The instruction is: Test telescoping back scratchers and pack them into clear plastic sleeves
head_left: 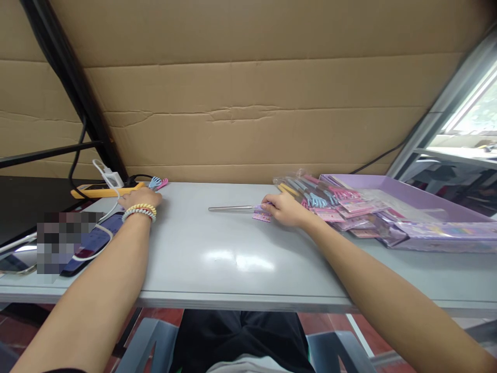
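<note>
My right hand [287,210] is closed at the end of a thin metal rod [232,208], which points left across the white table. A small pink and purple printed card [262,215] shows beside my right fingertips. At the far left of the table, my left hand [142,198] is beside a light blue claw-shaped piece [155,183] and a pink one [164,182]. Its fingers are mostly hidden, so whether it grips anything is unclear. Yellow and pale beaded bands circle the left wrist. Clear-bagged claw-ended sticks [316,200] lie piled beyond my right hand.
An open lilac box [438,235] stands on the right, with the bagged pile against its left end. On the left are a yellow-edged power strip [87,192], a white charger [113,178] with its cable, and a phone [77,263]. A cardboard wall [240,140] closes the back.
</note>
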The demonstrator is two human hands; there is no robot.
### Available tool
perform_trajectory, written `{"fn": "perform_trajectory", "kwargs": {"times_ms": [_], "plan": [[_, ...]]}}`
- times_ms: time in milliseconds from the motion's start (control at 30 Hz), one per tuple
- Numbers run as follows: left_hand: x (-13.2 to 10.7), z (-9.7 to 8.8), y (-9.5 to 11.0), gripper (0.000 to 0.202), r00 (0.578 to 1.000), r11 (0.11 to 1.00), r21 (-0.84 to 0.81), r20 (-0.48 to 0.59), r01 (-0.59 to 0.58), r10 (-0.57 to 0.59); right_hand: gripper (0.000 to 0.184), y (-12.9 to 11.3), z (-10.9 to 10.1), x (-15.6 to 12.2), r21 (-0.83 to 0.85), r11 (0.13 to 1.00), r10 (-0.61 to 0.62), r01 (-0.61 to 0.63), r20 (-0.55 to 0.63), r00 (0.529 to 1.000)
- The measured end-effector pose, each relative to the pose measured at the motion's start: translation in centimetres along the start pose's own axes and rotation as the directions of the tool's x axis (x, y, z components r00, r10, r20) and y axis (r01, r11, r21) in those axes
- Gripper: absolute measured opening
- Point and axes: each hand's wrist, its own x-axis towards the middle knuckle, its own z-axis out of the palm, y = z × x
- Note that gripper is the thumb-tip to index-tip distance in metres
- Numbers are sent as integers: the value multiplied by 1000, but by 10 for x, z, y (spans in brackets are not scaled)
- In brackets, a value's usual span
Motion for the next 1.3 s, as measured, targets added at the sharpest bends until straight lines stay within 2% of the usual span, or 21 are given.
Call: {"fn": "perform_trajectory", "kwargs": {"times_ms": [167,400,500,600,700,800,1100,1300], "plan": [[-3,5,7,42,997,990,121,19,-75,74,15,1,0,0,-13,1000,-8,8,8,1000],[-4,10,13,40,987,982,101,20,-160,159,14,1,0,0,-20,1000,-2,3,15,1000],[-3,7,12,43,991,989,63,-7,-132,133,14,1,0,-1,-15,1000,-3,3,13,1000],[-1,5,9,53,998,997,43,-39,-57,58,15,0,0,-1,-9,1000,-4,4,16,1000],[1,5,6,60,1000,999,38,18,11,-12,15,-1,-2,-1,-8,1000,-4,4,22,1000],[2,4,6,61,998,999,39,64,15,-18,15,-2,-2,0,-18,1000,-3,4,27,1000],[3,7,7,61,997,997,-3,34,76,-76,16,-1,-2,-1,-30,1000,-2,3,32,999],[0,5,8,64,997,998,-7,34,63,-63,16,-4,-4,-1,-42,999,5,-2,52,999]]}}
